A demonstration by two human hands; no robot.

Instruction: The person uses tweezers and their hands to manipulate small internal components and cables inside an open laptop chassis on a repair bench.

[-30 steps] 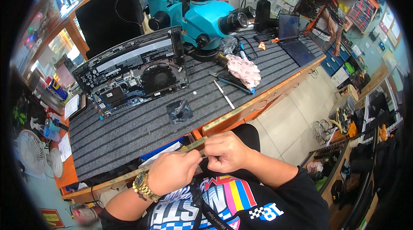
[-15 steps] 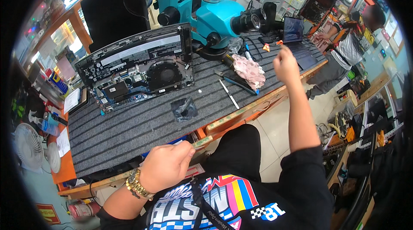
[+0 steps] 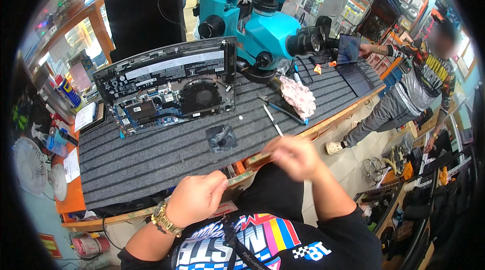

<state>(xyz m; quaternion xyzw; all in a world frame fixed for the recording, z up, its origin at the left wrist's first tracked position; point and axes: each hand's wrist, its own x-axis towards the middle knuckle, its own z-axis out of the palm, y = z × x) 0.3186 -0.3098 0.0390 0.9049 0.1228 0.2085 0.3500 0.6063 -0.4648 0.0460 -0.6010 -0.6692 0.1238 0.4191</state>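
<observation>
My left hand (image 3: 197, 196), with a gold watch on its wrist, is closed in front of the table's near edge. Its thumb presses on the curled fingers; what they pinch, if anything, is too small to make out. My right hand (image 3: 293, 158) is also closed and blurred by motion, level with the drawer edge to the right; its contents cannot be made out. Beyond them, an opened laptop base (image 3: 172, 88) leans upright, showing battery, fan and circuit board. A dark square piece of film (image 3: 221, 138) lies on the ribbed grey mat (image 3: 151, 164). A thin metal blade tool (image 3: 273, 120) lies nearest my right hand.
Behind the laptop base stand a teal microscope (image 3: 273, 32) and a black panel (image 3: 144, 17). Pliers (image 3: 285, 110) and a crumpled pink cloth (image 3: 298, 97) lie right of centre. Another laptop (image 3: 353, 75) is at far right, beside a standing person (image 3: 419, 83). A white fan (image 3: 31, 164) stands left.
My right hand has swung from over the table's right side down and inward towards my left hand, which stays closed near the same place. The person at right has stepped nearer the far laptop.
</observation>
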